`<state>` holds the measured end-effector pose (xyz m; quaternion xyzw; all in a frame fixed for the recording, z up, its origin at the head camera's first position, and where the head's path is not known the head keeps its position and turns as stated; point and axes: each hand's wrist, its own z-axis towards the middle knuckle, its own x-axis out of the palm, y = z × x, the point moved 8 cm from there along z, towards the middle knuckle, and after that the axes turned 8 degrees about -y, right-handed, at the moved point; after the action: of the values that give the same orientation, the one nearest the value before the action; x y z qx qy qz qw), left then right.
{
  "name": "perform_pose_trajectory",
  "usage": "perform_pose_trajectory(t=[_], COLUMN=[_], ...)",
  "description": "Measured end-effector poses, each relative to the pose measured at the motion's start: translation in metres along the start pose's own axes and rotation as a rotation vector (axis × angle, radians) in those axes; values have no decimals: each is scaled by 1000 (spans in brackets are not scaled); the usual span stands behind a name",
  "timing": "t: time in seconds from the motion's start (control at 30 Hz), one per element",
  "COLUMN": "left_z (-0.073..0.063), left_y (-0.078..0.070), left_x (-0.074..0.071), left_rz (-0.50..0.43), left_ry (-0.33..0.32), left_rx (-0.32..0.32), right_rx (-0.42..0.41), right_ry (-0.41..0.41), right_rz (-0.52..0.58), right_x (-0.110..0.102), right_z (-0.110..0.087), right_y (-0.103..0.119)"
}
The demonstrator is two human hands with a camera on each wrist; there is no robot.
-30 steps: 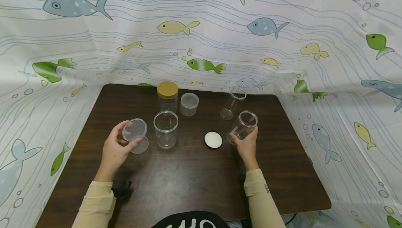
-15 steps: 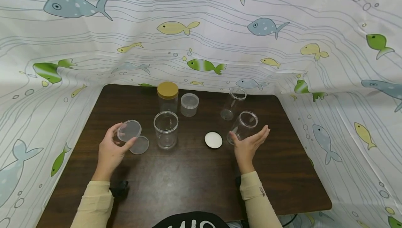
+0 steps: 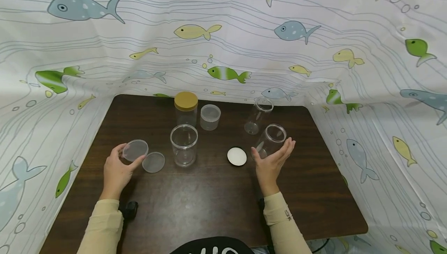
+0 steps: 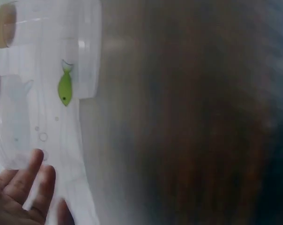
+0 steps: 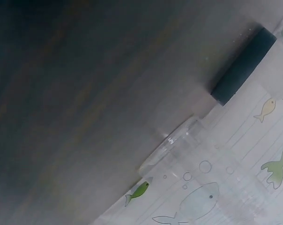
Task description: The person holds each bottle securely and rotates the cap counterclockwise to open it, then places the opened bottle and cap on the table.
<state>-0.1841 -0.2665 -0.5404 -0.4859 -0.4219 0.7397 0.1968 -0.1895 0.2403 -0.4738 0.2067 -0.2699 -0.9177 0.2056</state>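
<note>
My left hand [image 3: 116, 170] pinches a clear round plastic lid [image 3: 135, 150] between thumb and fingers, low over the table's left side. In the left wrist view, the lid [image 4: 12, 124] is at the left edge, above my spread fingers [image 4: 26, 180]. A second clear lid [image 3: 153, 162] lies flat just right of it. My right hand [image 3: 270, 168] stands with straight, spread fingers near an open clear jar [image 3: 270, 141], thumb to its left. To the left of that hand lies a black-rimmed lid [image 3: 236, 156], white face up; its dark side [image 5: 244, 65] shows in the right wrist view.
A wide open jar [image 3: 184, 145] stands mid-table. Behind it are a yellow-lidded jar [image 3: 186, 108] and a small lidded tub [image 3: 210, 117]. A slim open jar [image 3: 258, 116] stands at the back right. A fish-print sheet [image 3: 223, 48] surrounds the dark wooden table [image 3: 195, 203].
My left hand has carried the clear lid left and down, away from the lid on the table. My right hand has released the clear jar, its fingers now straight.
</note>
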Motion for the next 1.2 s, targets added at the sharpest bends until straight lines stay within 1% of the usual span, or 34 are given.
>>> perform_pose_trajectory(t=[0.1,0.2,0.33,0.47,0.57,0.63,0.87,1.03,1.2], left_z=[0,-1,0,-1,-1,-1,-2,0,1], left_y=[12,21,26,30,32,32,31,32,33], left_x=[1,3,4,6,8,9,7,8,8], left_rz=[46,88,116,141,167,182,232,272,288], left_ry=[-2,14,41,69,91,94,61,66,62], left_rx=[-58,-101,-136,-174,-177,-170,-144,-134,-129], right_rx=[-59,-100,-131,-156,-161,-160,-160,-187,-219], right_ry=[-10,5,40,50,52,59,85,108,148], right_rz=[10,21,44,62,66,68,78,70,96], right_x=[2,4,7,10,12,13,15,18,23], right_z=[-1,-3,-4,-4,-5,-5,-7,-6,-5], right_y=[5,10,16,19,20,20,23,30,39])
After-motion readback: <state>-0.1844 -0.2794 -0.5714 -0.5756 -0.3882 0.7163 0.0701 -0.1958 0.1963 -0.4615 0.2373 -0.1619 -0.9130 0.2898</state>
